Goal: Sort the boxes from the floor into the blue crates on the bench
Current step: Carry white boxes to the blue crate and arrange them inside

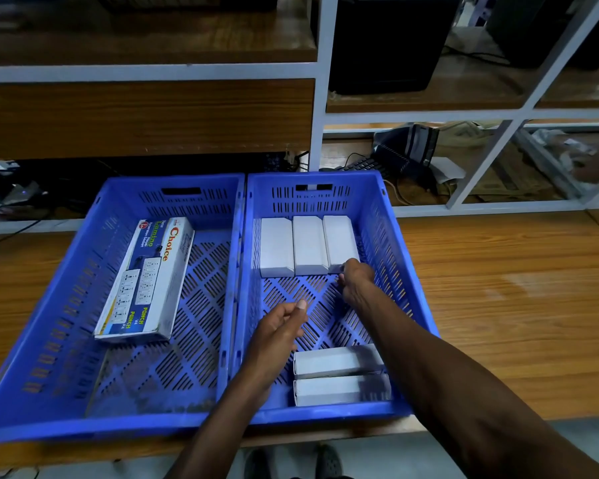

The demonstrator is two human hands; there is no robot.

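Observation:
Two blue crates stand side by side on the wooden bench (498, 288). The left crate (66, 271) holds one long printed "Choice" socket box (146, 281), lying at a slant. In the right crate (398, 271) three white boxes stand in a row at the far side, the rightmost white box (338, 236) under my right hand (357, 281), whose fingers curl over its near end. Two more white boxes (332, 361) lie at the near wall. My left hand (277, 331) hovers over the right crate's floor, loosely curled and holding nothing.
Behind the bench a white metal frame (320, 115) carries wooden shelves with a black computer case (384, 46), a keyboard (363, 164) and loose cables. Bare bench top runs to the right of the crates. Dark shoes (327, 463) show on the floor below.

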